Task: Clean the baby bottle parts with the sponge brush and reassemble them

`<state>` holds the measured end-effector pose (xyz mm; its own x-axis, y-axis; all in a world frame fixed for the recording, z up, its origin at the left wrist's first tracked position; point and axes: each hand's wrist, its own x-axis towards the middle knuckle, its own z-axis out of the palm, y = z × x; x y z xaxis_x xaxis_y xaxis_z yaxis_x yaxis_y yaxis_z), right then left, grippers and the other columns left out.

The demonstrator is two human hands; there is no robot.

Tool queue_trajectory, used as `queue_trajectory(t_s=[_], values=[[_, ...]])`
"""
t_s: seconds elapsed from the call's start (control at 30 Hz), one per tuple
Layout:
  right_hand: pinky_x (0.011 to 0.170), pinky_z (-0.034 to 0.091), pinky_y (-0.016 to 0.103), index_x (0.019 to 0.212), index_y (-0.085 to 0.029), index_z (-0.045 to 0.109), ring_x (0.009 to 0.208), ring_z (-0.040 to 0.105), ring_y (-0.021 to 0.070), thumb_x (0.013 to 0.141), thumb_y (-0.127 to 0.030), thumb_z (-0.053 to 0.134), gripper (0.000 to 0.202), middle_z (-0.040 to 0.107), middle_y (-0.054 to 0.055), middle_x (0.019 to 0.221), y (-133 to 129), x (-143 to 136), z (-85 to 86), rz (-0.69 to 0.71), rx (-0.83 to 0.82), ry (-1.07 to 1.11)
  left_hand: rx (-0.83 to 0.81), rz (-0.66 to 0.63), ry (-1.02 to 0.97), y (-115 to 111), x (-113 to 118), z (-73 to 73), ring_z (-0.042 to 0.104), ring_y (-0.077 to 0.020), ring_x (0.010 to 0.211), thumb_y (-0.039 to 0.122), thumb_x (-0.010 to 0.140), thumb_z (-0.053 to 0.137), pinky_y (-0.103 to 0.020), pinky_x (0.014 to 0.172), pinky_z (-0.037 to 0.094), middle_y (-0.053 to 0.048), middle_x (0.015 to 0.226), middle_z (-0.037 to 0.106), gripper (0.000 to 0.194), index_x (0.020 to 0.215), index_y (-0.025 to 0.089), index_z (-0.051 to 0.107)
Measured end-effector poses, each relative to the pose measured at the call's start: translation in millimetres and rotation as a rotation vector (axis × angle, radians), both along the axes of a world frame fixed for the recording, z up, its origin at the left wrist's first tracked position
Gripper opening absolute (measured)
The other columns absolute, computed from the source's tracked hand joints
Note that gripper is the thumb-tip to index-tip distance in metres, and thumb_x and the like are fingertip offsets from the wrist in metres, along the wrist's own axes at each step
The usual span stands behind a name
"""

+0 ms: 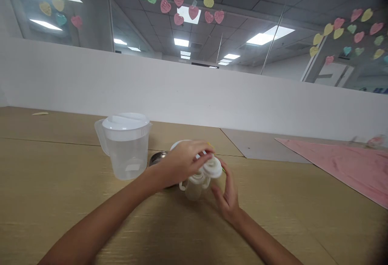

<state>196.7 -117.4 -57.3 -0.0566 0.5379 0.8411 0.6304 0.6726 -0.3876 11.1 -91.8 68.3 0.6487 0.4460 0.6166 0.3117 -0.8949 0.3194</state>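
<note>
A small clear bottle (pixel 194 190) with two white side handles stands upright on the table in front of me. Just above its mouth and to the right, a round white lid (pixel 213 168) is tilted, with its ringed face towards me. My left hand (pixel 184 160) reaches over the bottle, its thumb and fingers closed at the lid's upper edge. On the right, my right hand (pixel 228 192) is curved with thumb and fingers apart, fingertips close to the lid. Whether they touch it, I cannot tell. Something white and yellow behind is mostly hidden by my left hand.
Left of the bottle stands a clear lidded pitcher (pixel 127 151) with liquid in it. A metal bowl (pixel 157 157) is partly covered by my left arm. A pink cloth (pixel 342 164) lies at the right. A white wall (pixel 182 95) borders the brown table (pixel 75 200).
</note>
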Motion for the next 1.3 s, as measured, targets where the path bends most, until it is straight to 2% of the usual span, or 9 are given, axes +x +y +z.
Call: queue_trajectory(t_s=[0.07, 0.13, 0.3, 0.43, 0.53, 0.7, 0.9, 1.07, 1.3], values=[[0.092, 0.041, 0.048, 0.134, -0.019, 0.026, 0.116, 0.046, 0.0297, 0.086, -0.039, 0.041, 0.054, 0.045, 0.014, 0.128, -4.6, -2.9, -3.8, 0.033, 0.038, -0.039, 0.019, -0.086, 0.085, -9.8, 6.2, -2.9, 0.059, -0.0136, 0.081, 0.025, 0.09, 0.039, -0.023, 0.071, 0.045, -0.001, 0.091, 0.066, 0.022, 0.095, 0.019, 0.06], [0.086, 0.046, 0.044, 0.132, -0.02, 0.026, 0.109, 0.051, 0.028, 0.086, -0.033, 0.042, 0.05, 0.049, 0.014, 0.122, -5.9, -5.3, -6.7, 0.049, 0.049, -0.04, 0.041, -0.107, 0.147, -14.6, 9.1, -5.6, 0.058, -0.0139, 0.082, 0.023, 0.09, 0.038, -0.024, 0.071, 0.043, -0.002, 0.09, 0.065, 0.022, 0.096, 0.019, 0.059], [0.083, 0.048, 0.039, 0.126, -0.021, 0.032, 0.102, 0.055, 0.026, 0.082, -0.026, 0.046, 0.047, 0.053, 0.012, 0.114, -1.5, -8.6, -8.9, 0.041, 0.028, 0.03, 0.055, -0.045, 0.297, -15.2, 7.5, -10.9, 0.057, -0.0157, 0.082, 0.021, 0.085, 0.045, -0.025, 0.065, 0.042, -0.001, 0.093, 0.062, 0.019, 0.101, 0.02, 0.054], [0.082, 0.047, 0.041, 0.129, -0.019, 0.026, 0.103, 0.054, 0.0279, 0.077, -0.028, 0.049, 0.057, 0.05, 0.014, 0.116, -0.3, -7.0, -12.7, 0.005, 0.076, -0.006, 0.141, -0.019, 0.376, -16.9, 11.8, -16.6, 0.056, -0.0156, 0.076, 0.019, 0.081, 0.047, -0.026, 0.058, 0.04, -0.003, 0.091, 0.06, 0.013, 0.092, 0.018, 0.053], [0.08, 0.047, 0.041, 0.129, -0.017, 0.024, 0.099, 0.054, 0.0285, 0.075, -0.03, 0.049, 0.061, 0.05, 0.014, 0.113, -1.4, -5.4, -16.3, 0.0, 0.09, -0.044, 0.204, -0.01, 0.387, -18.7, 17.7, -21.2, 0.054, -0.0153, 0.072, 0.02, 0.077, 0.05, -0.027, 0.055, 0.04, -0.004, 0.089, 0.058, 0.009, 0.085, 0.016, 0.052], [0.078, 0.047, 0.04, 0.128, -0.018, 0.025, 0.094, 0.054, 0.027, 0.073, -0.029, 0.051, 0.061, 0.051, 0.013, 0.108, -1.8, -5.4, -17.5, 0.027, 0.097, -0.025, 0.259, -0.019, 0.381, -18.7, 21.5, -25.3, 0.054, -0.0171, 0.074, 0.018, 0.071, 0.051, -0.029, 0.06, 0.044, -0.005, 0.089, 0.057, 0.016, 0.087, 0.016, 0.049], [0.072, 0.047, 0.036, 0.118, -0.019, 0.033, 0.084, 0.055, 0.0241, 0.073, -0.028, 0.053, 0.05, 0.052, 0.01, 0.098, -3.1, -10.3, -9.7, 0.027, 0.095, -0.008, 0.261, -0.015, 0.399, -15.5, 22.8, -27.2, 0.053, -0.0163, 0.071, 0.015, 0.066, 0.048, -0.028, 0.058, 0.042, -0.003, 0.087, 0.057, 0.018, 0.084, 0.018, 0.045], [0.067, 0.047, 0.034, 0.116, -0.021, 0.035, 0.079, 0.055, 0.0219, 0.07, -0.025, 0.056, 0.05, 0.053, 0.007, 0.094, -4.0, -13.3, -5.5, 0.095, 0.113, 0.036, 0.275, 0.028, 0.418, -11.9, 25.3, -32.4, 0.055, -0.0168, 0.067, 0.018, 0.068, 0.045, -0.028, 0.054, 0.039, -0.001, 0.084, 0.059, 0.019, 0.087, 0.019, 0.042], [0.063, 0.048, 0.033, 0.118, -0.021, 0.033, 0.074, 0.054, 0.021, 0.069, -0.024, 0.056, 0.054, 0.053, 0.005, 0.091, -5.8, -12.1, -6.0, 0.094, 0.07, 0.011, 0.287, 0.064, 0.465, -9.0, 25.5, -35.2, 0.056, -0.0179, 0.06, 0.02, 0.071, 0.044, -0.027, 0.047, 0.034, -0.001, 0.082, 0.061, 0.018, 0.089, 0.019, 0.041]])
